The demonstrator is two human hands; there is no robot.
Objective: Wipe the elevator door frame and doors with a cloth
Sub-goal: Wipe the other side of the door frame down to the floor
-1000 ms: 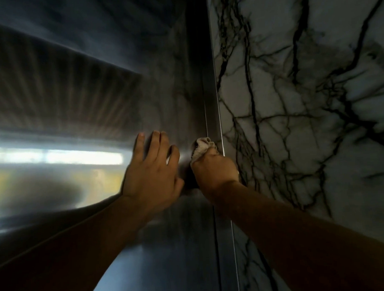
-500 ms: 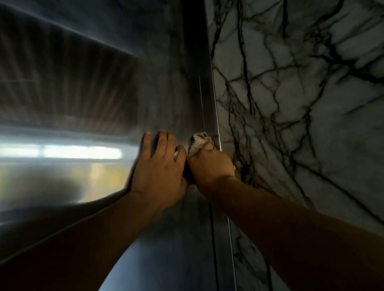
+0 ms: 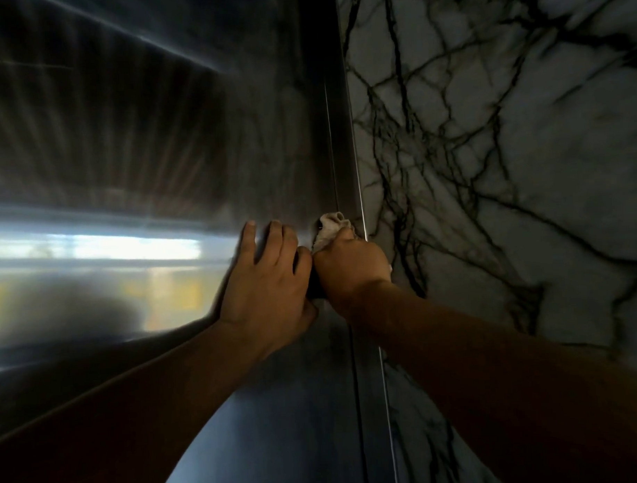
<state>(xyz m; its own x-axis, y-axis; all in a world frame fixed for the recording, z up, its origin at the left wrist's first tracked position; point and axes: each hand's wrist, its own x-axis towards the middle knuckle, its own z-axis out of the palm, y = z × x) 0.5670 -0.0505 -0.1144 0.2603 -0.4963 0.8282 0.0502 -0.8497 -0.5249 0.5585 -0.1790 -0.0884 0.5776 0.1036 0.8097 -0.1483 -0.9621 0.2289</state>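
Observation:
My right hand (image 3: 350,267) is closed around a pale cloth (image 3: 330,228) and presses it against the dark metal door frame (image 3: 336,132), close to its bright right edge. My left hand (image 3: 266,279) lies flat on the brushed steel panel (image 3: 126,147) just left of the frame, fingers spread and pointing up, its side touching my right hand. Only the cloth's bunched top shows above my right fist; the remainder is hidden in my grip.
A white marble wall (image 3: 505,144) with black veins fills the right side, meeting the frame along a thin bright strip. The steel panel reflects a band of light at the left. Both forearms reach in from the bottom.
My left hand has slid right until it touches my right hand. The cloth and right hand have stayed at about the same spot on the frame while the view shifted slightly.

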